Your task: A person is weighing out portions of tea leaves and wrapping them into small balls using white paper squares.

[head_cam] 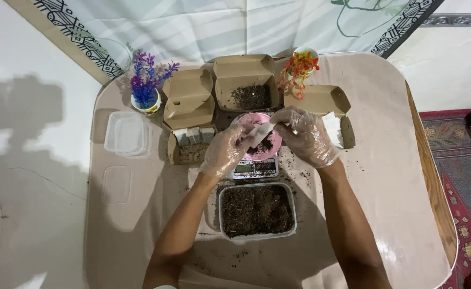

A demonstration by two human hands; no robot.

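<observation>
In the head view, the left hand (223, 151) and the right hand (306, 135), both in clear gloves, pinch a small white paper sachet (259, 133) between them, fingers clamped on its two ends. The sachet hangs over a pink bowl (274, 145) with some soil, which sits on a digital scale (254, 168). To do this well, the person keeps the sachet mouth low over the bowl's middle so no soil spills. A clear tub of soil (257, 210) lies just near of the scale; an open cardboard box (246, 83) with soil stands far of it.
</observation>
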